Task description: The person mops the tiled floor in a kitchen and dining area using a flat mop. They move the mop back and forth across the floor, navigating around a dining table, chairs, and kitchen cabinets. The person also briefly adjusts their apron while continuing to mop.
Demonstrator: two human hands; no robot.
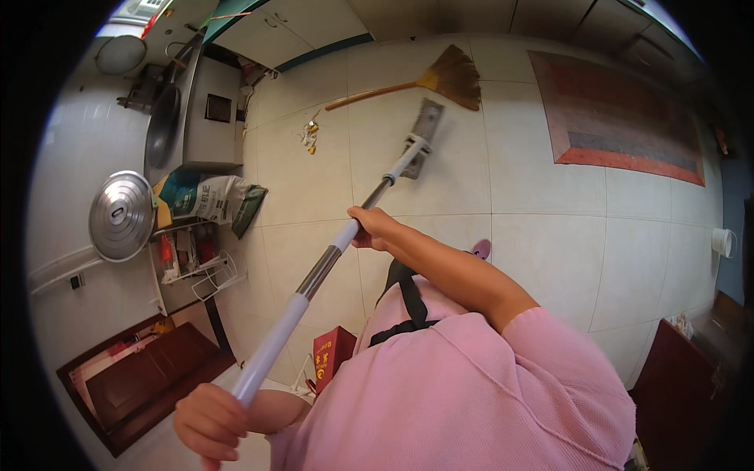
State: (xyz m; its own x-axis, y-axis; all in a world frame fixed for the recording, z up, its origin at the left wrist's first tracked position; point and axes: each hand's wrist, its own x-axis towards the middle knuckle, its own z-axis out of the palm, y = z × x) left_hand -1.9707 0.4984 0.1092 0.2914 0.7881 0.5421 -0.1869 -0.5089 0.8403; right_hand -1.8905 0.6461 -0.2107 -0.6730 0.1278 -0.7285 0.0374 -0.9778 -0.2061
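Note:
My left hand (212,421) is closed around the upper end of a flat mop's pole (274,338) at the lower left. Farther down the same pole, my right hand (372,228) grips it near the middle of the view. The grey mop head (425,138) rests on the tiled floor, slightly blurred. Just beyond it lies a straw broom (450,76) with its wooden handle pointing left. A small pile of debris (310,135), with white and yellow bits, is on the tiles left of the mop head.
A red-bordered mat (565,154) lies at the right. On the left stand a stove cabinet (212,138), a printed sack (218,197), a round metal lid (121,215) and a wire rack (219,277). A red box (331,356) is beside my body. A white bucket (723,242) stands far right.

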